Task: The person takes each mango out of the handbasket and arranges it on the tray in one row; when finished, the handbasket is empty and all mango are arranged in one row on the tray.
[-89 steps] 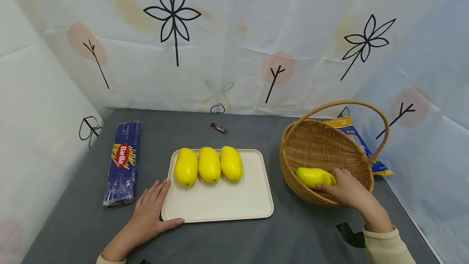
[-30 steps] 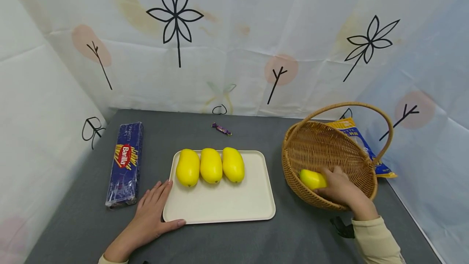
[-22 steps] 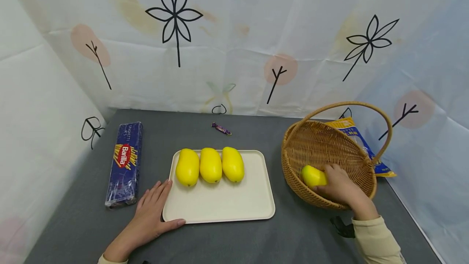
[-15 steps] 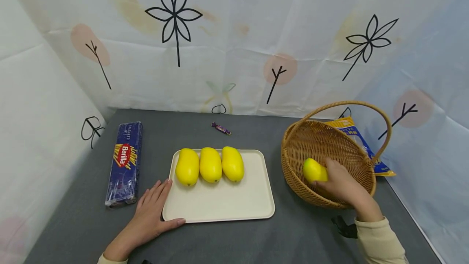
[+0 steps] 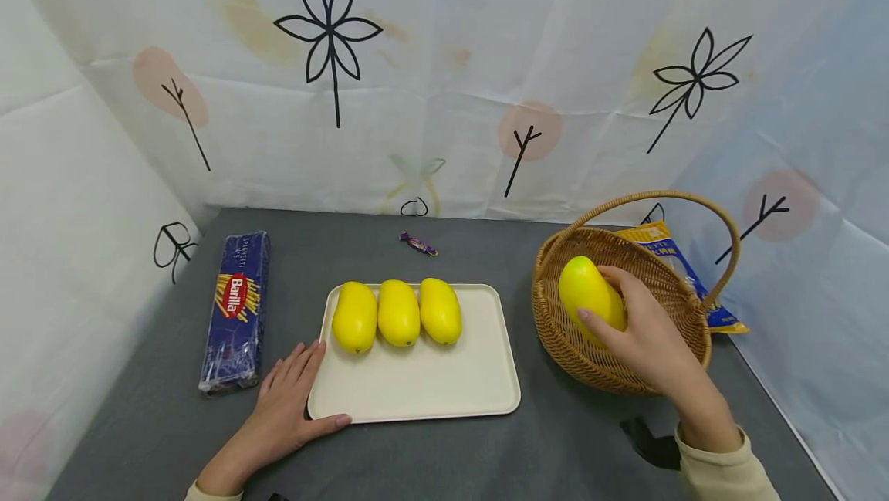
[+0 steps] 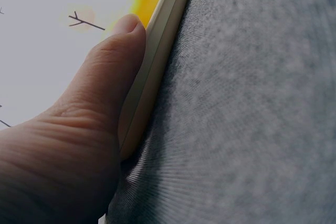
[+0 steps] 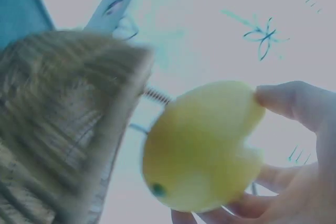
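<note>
My right hand grips a yellow mango between thumb and fingers, over the wicker basket. In the right wrist view the same mango shows its dark stem spot, with the basket wall beside it. Three more mangoes stand side by side along the far part of the cream tray. My left hand rests with straight fingers at the tray's left edge, thumb on the near corner. The left wrist view shows that thumb along the rim.
A blue spaghetti pack lies left of the tray. Beyond the tray is a small purple wrapped candy. The basket's tall arched handle rises above its opening, and a blue and yellow bag lies behind it. Patterned cloth walls enclose the table.
My right hand has taken hold of the mango lying in the basket and lifted it up, tilting it more upright. My left hand and the tray have stayed put.
</note>
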A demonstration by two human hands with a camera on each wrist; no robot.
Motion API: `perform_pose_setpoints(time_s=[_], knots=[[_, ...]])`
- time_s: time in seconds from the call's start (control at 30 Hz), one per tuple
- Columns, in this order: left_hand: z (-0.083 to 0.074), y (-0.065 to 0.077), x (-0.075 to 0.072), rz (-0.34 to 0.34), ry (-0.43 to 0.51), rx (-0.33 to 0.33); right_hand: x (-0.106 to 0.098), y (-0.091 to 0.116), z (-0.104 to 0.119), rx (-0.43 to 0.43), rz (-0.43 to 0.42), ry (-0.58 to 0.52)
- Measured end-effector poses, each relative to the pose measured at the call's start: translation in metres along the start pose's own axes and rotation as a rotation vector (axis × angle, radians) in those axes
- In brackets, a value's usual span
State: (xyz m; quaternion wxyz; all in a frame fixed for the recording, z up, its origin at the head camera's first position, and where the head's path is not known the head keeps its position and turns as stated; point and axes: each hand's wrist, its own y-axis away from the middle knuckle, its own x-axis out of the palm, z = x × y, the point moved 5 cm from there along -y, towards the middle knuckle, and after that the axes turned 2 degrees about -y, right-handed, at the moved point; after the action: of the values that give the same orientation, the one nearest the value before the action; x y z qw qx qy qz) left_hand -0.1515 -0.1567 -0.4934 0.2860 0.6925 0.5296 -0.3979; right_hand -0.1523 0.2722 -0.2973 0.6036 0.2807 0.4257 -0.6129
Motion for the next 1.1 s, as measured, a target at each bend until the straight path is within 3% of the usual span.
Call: perform_pose_setpoints(time_s=[0.1, 0.27, 0.53, 0.87, 1.1], knots=[[0.0, 0.0, 0.0, -0.008, -0.001, 0.005, 0.0, 0.004, 0.014, -0.006, -0.01, -0.015], [0.001, 0.0, 0.0, -0.002, 0.002, 0.0, 0.007, 0.007, 0.03, -0.007, 0.002, -0.136], [0.001, 0.0, 0.001, 0.005, 0.004, -0.005, 0.036, 0.006, 0.042, -0.004, 0.043, -0.358], [-0.001, 0.0, -0.002, -0.012, -0.009, 0.011, 0.082, -0.003, 0.047, 0.156, 0.193, -0.567], [-0.003, 0.001, -0.003, -0.02, -0.021, 0.022, 0.107, -0.008, 0.037, 0.304, 0.235, -0.565]])
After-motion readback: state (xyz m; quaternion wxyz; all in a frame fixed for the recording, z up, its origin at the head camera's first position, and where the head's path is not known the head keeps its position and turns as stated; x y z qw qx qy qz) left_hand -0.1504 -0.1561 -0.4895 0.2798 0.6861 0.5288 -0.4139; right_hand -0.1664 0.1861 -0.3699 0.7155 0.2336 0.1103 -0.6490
